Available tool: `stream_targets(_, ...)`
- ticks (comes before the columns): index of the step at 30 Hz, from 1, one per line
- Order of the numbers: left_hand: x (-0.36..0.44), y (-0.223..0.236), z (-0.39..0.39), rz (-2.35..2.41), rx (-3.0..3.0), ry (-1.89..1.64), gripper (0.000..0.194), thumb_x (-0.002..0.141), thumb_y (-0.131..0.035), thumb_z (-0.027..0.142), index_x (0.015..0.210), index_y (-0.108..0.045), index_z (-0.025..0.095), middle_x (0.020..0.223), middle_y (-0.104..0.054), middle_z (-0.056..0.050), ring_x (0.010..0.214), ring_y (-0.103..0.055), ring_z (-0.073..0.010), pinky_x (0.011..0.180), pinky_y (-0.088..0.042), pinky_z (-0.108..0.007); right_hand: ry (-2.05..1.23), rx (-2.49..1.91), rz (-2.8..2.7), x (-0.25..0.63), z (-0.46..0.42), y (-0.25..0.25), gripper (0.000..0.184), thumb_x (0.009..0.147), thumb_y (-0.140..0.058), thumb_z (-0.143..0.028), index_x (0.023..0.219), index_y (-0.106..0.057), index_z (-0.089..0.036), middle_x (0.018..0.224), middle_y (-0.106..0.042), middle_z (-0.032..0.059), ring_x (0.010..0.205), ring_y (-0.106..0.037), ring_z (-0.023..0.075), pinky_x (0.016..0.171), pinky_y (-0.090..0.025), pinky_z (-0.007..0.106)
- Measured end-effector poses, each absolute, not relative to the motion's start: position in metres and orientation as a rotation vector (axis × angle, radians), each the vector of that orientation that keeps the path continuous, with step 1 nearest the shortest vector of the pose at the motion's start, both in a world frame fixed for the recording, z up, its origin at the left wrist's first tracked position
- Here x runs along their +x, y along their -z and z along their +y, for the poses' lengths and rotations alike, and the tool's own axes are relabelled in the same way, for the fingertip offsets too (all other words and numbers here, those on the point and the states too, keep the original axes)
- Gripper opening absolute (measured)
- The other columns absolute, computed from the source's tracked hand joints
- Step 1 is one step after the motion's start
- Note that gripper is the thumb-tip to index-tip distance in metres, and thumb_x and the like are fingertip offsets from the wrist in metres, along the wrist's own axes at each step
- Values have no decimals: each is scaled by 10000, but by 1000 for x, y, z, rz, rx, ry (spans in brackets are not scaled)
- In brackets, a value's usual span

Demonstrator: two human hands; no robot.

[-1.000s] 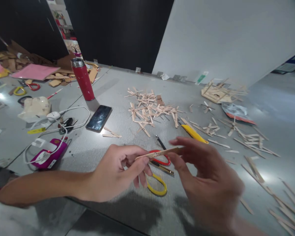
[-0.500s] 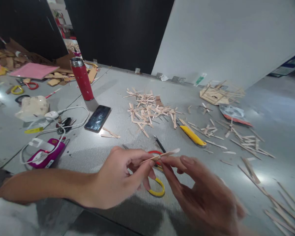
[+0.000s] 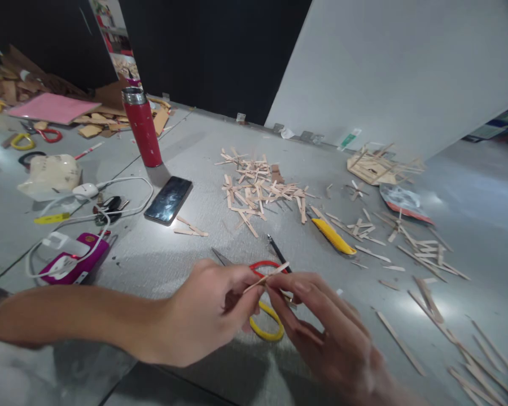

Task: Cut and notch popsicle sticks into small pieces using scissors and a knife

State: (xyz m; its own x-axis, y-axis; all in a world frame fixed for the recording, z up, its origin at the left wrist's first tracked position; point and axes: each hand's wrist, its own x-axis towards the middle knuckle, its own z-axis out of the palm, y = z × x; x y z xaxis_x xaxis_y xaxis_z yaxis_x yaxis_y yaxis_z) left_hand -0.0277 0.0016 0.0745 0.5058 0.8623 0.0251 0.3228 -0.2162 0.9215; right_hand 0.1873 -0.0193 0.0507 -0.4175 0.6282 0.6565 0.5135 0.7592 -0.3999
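My left hand (image 3: 220,313) pinches a thin wooden stick (image 3: 276,272) between thumb and fingers. From the other side my right hand (image 3: 325,321) closes its thumb and fingertips on the same wood; the fingers partly cover it, and I cannot tell whether it is one piece or two. Beneath the hands lie scissors (image 3: 267,337) with one red and one yellow loop, their blades pointing left. A black pen (image 3: 278,251) rests just beyond the fingertips. Farther off is a heap of short wooden sticks (image 3: 258,189).
A yellow utility knife (image 3: 333,235) and loose sticks lie to the right, with a wooden stick frame (image 3: 375,167) behind them. On the left are a phone (image 3: 169,200), a red bottle (image 3: 143,129), a purple power strip (image 3: 74,262) with white cables, and keys (image 3: 112,208).
The held stick and my right hand have shifted slightly left, and the right fingers have drawn closer together. More of the scissor blades and a long stick at the right now show.
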Motion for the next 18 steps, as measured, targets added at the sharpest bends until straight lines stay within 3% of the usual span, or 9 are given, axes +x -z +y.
stream_targets(5,-27,-71,0,1027,1830,-736,307,1003,-485,233,739,-624,160,545,-650,26,455,-614,-84,484,-441,-145,-270,-860,-2110,185,-18,-44,419,950,-591,-44,1319,-595,-245,996,-767,70,836,-732,216,743,-650,380)
stream_targets(12,-26,-62,-3,934,1863,-787,257,1012,-456,196,815,-617,165,592,-671,27,484,-643,-83,510,-459,-142,-315,-856,-2057,180,-21,-44,469,934,-631,-45,1356,-569,-242,993,-768,59,799,-736,204,744,-653,380)
stream_targets(18,-23,-68,-2,998,1699,-774,278,1020,-483,264,832,-657,155,602,-690,0,504,-652,-99,497,-465,-146,-69,-1032,-1859,168,-19,-56,331,919,-715,-97,1207,-643,-244,825,-796,-9,651,-750,164,666,-661,284)
